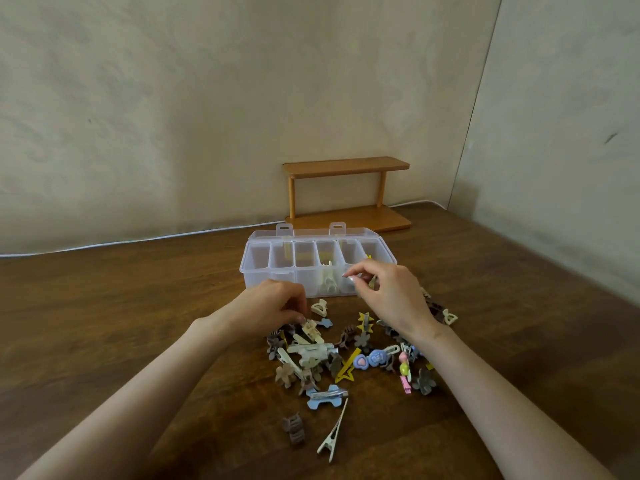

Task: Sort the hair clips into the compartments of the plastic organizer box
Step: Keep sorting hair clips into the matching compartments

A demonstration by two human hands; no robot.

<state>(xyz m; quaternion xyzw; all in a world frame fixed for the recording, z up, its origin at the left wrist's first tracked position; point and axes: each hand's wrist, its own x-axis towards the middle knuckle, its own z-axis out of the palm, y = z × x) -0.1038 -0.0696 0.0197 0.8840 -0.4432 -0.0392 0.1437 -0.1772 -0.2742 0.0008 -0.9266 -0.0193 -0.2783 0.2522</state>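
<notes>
clip pile point(346, 355) before box point(258, 276), wooden shelf point(346, 166) behind

Clear glossy plastic organizer box point(263, 271); dark wood-grain table point(138, 306).

A dark brown wooden worktop point(138, 306) carries a clear plastic organizer box point(277, 284) with its lid open, standing near the middle. Behind the box, against the wall, stands a small two-tier wooden shelf point(346, 166), and a white cable point(138, 240) runs along the back edge. In front of the box lies a loose heap of hair clips point(346, 348); a brown claw clip point(293, 432) and a cream pointed clip point(333, 434) lie nearest, just apart from the heap
</notes>
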